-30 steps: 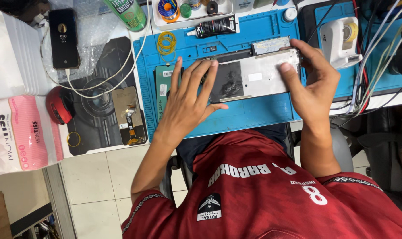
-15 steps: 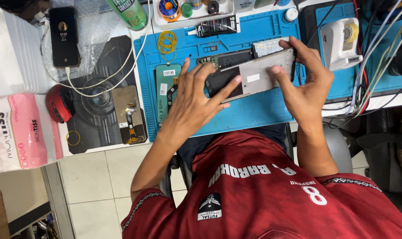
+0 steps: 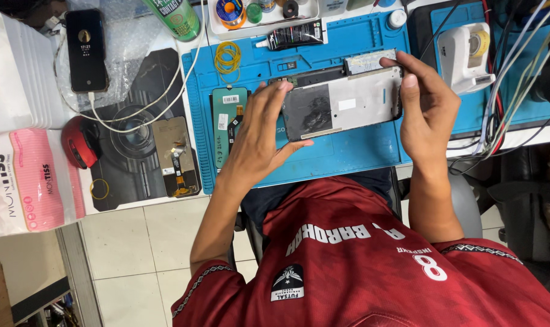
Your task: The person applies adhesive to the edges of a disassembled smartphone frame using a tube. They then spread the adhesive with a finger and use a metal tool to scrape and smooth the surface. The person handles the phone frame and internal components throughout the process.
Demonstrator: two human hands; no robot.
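Both hands on one opened phone chassis (image 3: 347,103), upper centre of frame, over the blue work mat (image 3: 347,154). Left hand (image 3: 257,139) clamps the chassis' left end: fingers (image 3: 269,97) spread over its top-left edge, thumb under the lower edge near the dark patch. Right hand (image 3: 429,106) clamps the right end: fingers wrapped over the far short edge, thumb pressed on the face at the right. So the chassis sits between the two hands, gripped at both ends, inner face up toward the camera.

Long axis runs left-right across the frame, slightly tilted, right end higher. Whether it touches the mat or is lifted off: cannot tell.

Counts:
- 1 chassis in hand
- 2 loose display modules left of it: one teal-backed (image 3: 226,121) on the mat's left edge, one dark (image 3: 175,157) on the black pad (image 3: 129,181), both long axis up-down
- 1 intact phone (image 3: 86,48), upper left, cable plugged in
- 1 bunch of yellow rubber bands (image 3: 228,59)
- 1 black glue tube (image 3: 293,35), top centre
- 1 green spray can (image 3: 177,18)
- 1 tape dispenser (image 3: 466,51), upper right
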